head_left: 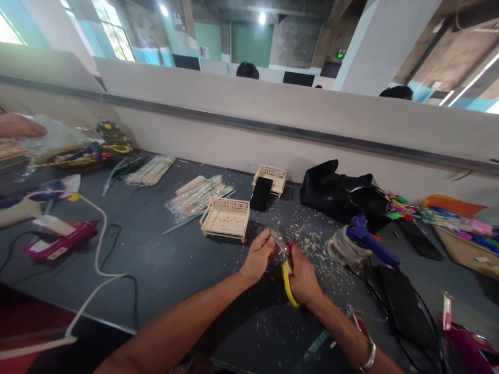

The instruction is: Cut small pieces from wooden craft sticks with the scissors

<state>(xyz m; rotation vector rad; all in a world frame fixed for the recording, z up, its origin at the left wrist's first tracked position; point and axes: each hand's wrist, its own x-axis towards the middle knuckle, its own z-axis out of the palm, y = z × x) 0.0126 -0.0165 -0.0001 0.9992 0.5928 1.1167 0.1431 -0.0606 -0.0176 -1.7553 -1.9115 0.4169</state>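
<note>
My right hand (304,276) is wrapped round a pair of yellow-handled scissors (287,283), their metal blades pointing up and to the left. Close beside the blades, the fingers of my left hand (257,258) are pinched together; whatever they hold is too small to make out. Just behind my left hand stands a little wooden bench (226,219) with a railed back. A second small bench (271,177) stands farther back, and a black phone (261,194) leans against its front. Pale shavings (307,241) are scattered around my right hand.
Bagged wooden sticks (200,197) lie left of the benches. At right are a black bag (343,195), a blue glue gun (370,241) on a clear tub, and a black power bank (405,306) with cables. Another person's hand (21,126) is at far left, near a magenta device (58,241).
</note>
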